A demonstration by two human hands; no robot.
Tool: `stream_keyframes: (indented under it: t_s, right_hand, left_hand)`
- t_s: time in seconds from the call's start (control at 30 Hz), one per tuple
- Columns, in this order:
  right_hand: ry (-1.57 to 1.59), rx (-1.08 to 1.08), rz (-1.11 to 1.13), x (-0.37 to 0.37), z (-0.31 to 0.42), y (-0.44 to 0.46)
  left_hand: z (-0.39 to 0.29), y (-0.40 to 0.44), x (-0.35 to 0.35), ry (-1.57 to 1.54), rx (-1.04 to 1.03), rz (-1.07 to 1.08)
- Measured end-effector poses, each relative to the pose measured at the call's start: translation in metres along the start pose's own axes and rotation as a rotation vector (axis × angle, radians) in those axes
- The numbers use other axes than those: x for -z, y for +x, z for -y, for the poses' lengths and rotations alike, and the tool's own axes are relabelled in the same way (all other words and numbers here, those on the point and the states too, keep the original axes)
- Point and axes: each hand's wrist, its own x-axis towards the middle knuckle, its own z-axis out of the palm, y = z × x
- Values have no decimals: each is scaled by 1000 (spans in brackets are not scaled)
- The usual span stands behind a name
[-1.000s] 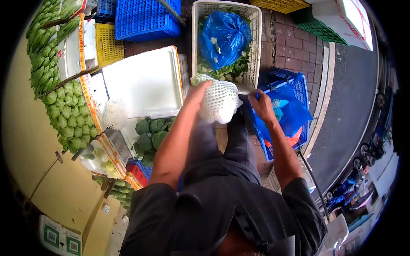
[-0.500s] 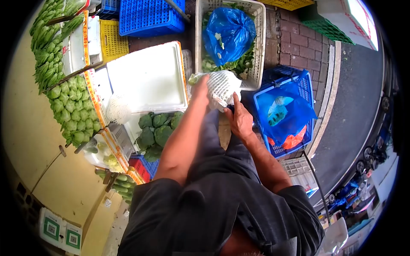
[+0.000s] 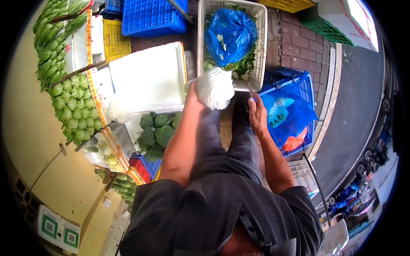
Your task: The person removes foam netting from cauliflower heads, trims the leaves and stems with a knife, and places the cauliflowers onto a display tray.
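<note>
One white bundle [image 3: 216, 88] is in the left hand [image 3: 194, 94], up by the near left corner of the pale crate [image 3: 262, 47]. Seen from above, it hides that corner. The hand curls around the bundle's left side and grips it. The white foam box [image 3: 147, 77] is on the left, and its right edge comes near this hand. The right hand [image 3: 257, 113] is by the crate's near right corner, just beside the left rim of the blue basket [image 3: 310, 91]. Its fingers are close together, but I cannot tell if they pinch something thin. A gap lies between the bundle and the right hand, with dark trousers [image 3: 209, 136] and ground below.

The bundle is a bit longer than it is wide. Its long way runs from the crate back toward the person, and the near end tips a little to the right.

It looks round and lumpy. White net with rows of tiny holes wraps it, and its top is very bright.
</note>
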Motion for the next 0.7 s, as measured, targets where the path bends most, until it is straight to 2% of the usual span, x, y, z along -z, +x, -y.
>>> stream_keyframes:
  t_s: [0.03, 0.07, 0.1, 0.13, 0.2, 0.33, 0.6, 0.7]
  right_hand:
    - [164, -164, 59, 2, 7, 0]
    - [292, -153, -7, -6, -7, 3]
    - [277, -121, -10, -7, -14, 6]
    - [283, -133, 3, -6, -12, 5]
    - [299, -138, 20, -4, -9, 4]
    - [247, -115, 68, -1, -4, 6]
    - [40, -48, 186, -7, -1, 26]
    - [-109, -65, 234, -14, -7, 39]
  left_hand:
    - [-3, -4, -1, 47, -64, 104]
    - [-5, -7, -1, 95, -129, 206]
    - [-6, -13, 1, 141, -195, 302]
    - [-3, -19, 2, 453, -485, 301]
    - [-3, -25, 7, 644, -747, 282]
    - [-15, -27, 25, 197, -544, 347]
    - [-46, -13, 106, -161, -579, 211]
    - [-86, -45, 93, -203, -463, 320]
